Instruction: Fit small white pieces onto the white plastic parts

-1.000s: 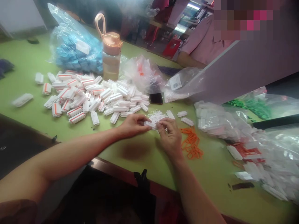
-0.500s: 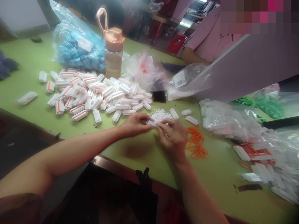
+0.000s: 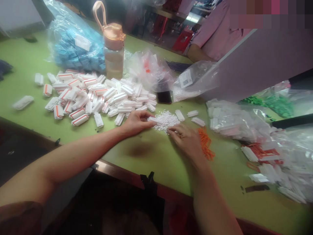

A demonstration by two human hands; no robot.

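Note:
My left hand pinches one end of a small white plastic casing between thumb and fingers, holding it over the left side of a pile of tiny white pieces. At the near right edge of that pile are the fingertips of my right hand. Its thumb and fingers are drawn together, and whatever they may hold is too small to make out. Loose orange strip-like parts lie just right of my right hand. A few white casings rest beyond the pile.
A large heap of white casings, some orange-striped, covers the left. Behind it stand a bottle and a bag of blue parts. A phone lies beyond the pile. Bagged white parts fill the right; a person sits across.
My right hand has left the casing and moved down to the pile of tiny pieces. My left hand still holds the casing, now slightly left. The whole view has shifted a little.

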